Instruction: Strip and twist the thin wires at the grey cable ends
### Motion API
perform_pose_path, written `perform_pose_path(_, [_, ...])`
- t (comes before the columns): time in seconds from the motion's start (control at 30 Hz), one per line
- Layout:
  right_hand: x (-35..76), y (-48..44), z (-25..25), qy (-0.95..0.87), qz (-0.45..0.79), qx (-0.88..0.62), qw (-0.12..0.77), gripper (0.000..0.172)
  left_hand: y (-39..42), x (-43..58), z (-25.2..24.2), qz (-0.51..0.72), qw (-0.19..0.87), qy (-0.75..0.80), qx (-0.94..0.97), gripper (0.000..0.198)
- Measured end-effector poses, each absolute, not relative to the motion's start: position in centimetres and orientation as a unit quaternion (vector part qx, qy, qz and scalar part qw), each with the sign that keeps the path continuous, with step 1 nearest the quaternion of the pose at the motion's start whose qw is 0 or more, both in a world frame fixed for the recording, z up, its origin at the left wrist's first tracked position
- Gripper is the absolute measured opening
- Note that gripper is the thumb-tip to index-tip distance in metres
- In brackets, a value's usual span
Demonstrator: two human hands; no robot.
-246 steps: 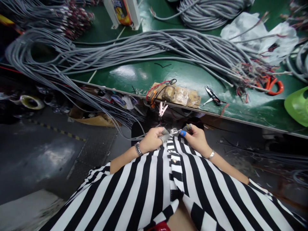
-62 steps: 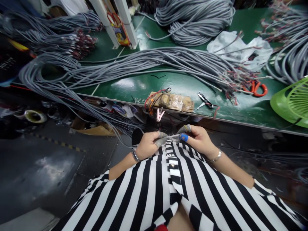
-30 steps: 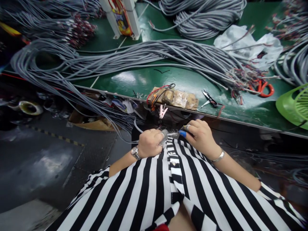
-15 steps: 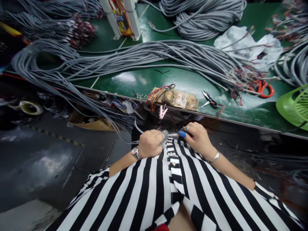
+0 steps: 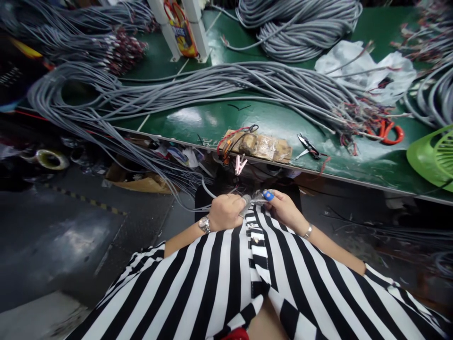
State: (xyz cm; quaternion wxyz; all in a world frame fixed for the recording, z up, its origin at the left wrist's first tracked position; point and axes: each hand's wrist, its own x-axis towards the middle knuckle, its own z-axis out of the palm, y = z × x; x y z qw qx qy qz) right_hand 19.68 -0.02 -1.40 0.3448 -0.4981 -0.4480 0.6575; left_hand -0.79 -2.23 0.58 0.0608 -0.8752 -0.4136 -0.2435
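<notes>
In front of the striped shirt, my left hand [image 5: 226,211] is closed around a grey cable [image 5: 208,190] that comes in from the bundle on the left. Grey wrapping covers the thumb of this hand. My right hand [image 5: 285,208], with blue tape [image 5: 268,195] round a digit, is closed in a pinch on the cable's pale, stripped end [image 5: 259,201]. The hands are a short way apart, and the single wires at the end are too small to make out. Beyond them a pink clothespin [image 5: 240,165] sits at the table edge by a worn wooden block [image 5: 271,146].
A long bundle of grey cables [image 5: 198,85] lies across the green table [image 5: 191,118] and droops over its left edge. Black-handled snips [image 5: 308,145], red-handled scissors [image 5: 391,132], a plastic bag [image 5: 345,59] and a green basket [image 5: 430,153] lie to the right.
My right hand has moved left, nearer my left hand, and its fingers are now turned more inward on the cable end. My left hand has shifted slightly right, still holding the cable.
</notes>
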Motion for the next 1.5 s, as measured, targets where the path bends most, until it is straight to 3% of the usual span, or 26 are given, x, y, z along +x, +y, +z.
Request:
perform_pose_path(0.2, [20.8, 0.1, -0.1, -0.580, 0.531, -0.484, 0.385, 0.029, -2.2, -1.0, 0.2, -0.229, 0.054, -0.428, -0.873, 0.010])
perform_pose_path(0.37, [20.8, -0.4, -0.8, -0.439, 0.634, -0.491, 0.404, 0.036, -2.3, -1.1, 0.3, -0.212, 0.030, -0.409, -0.887, 0.009])
perform_pose_path(0.47, [21.0, -0.2, -1.0, -0.494, 0.645, -0.472, 0.343, 0.038, -2.4, -1.3, 0.4, -0.228, 0.022, -0.424, -0.876, 0.013])
perform_pose_path(0.63, [21.9, 0.5, 0.6, -0.758, 0.426, -0.432, 0.238, 0.028, -2.5, -1.6, 0.3, -0.246, 0.023, -0.461, -0.852, 0.012])
perform_pose_path(0.77, [22.1, 0.5, 1.8, -0.830, 0.286, -0.443, 0.182, 0.017, -2.5, -1.6, -0.1, -0.240, 0.013, -0.445, -0.863, 0.012])
perform_pose_path(0.97, [21.7, -0.2, 0.6, -0.828, 0.165, -0.492, 0.212, 0.022, -2.4, -1.6, -0.6, -0.231, -0.014, -0.456, -0.859, 0.017])
perform_pose_path(1.3, [21.1, 0.3, 0.6, -0.852, 0.117, -0.446, 0.246, 0.023, -2.5, -1.9, -0.1, -0.223, -0.186, -0.495, -0.819, 0.035])
perform_pose_path(1.5, [20.7, 1.7, 1.9, -0.869, 0.119, -0.434, 0.206, 0.012, -2.3, -1.9, 0.0, -0.289, -0.382, -0.494, -0.726, 0.030])
